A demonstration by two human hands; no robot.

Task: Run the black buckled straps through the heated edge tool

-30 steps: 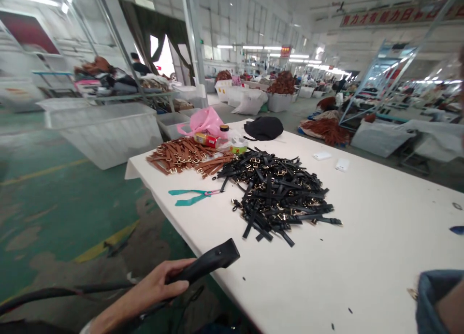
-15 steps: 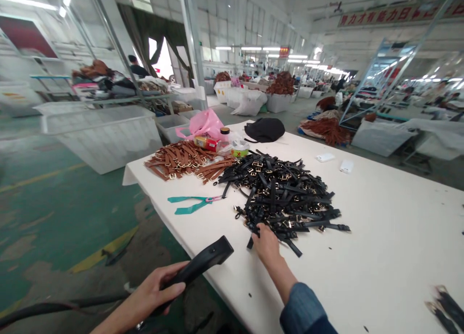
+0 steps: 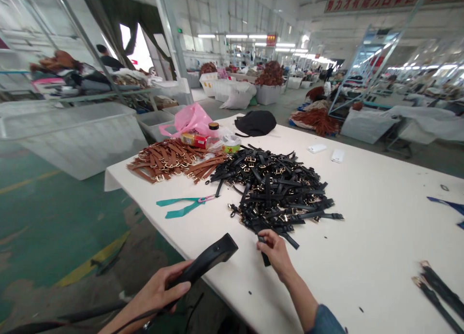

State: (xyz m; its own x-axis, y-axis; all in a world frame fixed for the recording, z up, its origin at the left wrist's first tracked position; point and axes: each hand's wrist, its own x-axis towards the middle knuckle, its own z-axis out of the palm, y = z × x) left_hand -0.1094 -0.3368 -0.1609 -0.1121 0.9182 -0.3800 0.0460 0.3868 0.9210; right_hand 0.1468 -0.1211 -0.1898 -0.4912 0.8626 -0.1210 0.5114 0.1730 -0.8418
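Observation:
My left hand point(image 3: 163, 290) is wrapped round a black curved hand tool point(image 3: 206, 259) with a wide flat end, held over the table's near edge. Cables run back from it along my forearm. Its exact kind I cannot make out. Between the fingertips of my right hand point(image 3: 275, 252) is a black strap point(image 3: 266, 259), its lower end pointing down towards the table. Just beyond that hand lies a large heap of black buckle straps point(image 3: 275, 189) with gold-coloured buckles. Whether the held strap still touches the heap is unclear.
Left of the heap are brown buckle straps point(image 3: 163, 160) and small scissors point(image 3: 206, 198) with teal strips. Behind lie a pink bag point(image 3: 192, 119), a black cap point(image 3: 255, 123) and two white objects point(image 3: 338, 155). More black straps point(image 3: 440, 285) lie at right. A white bin point(image 3: 76, 136) stands beyond the table.
My right hand has drawn back slightly from the heap's near edge with the black strap in its fingers. The left hand keeps its hold on the tool. The view has shifted to the right.

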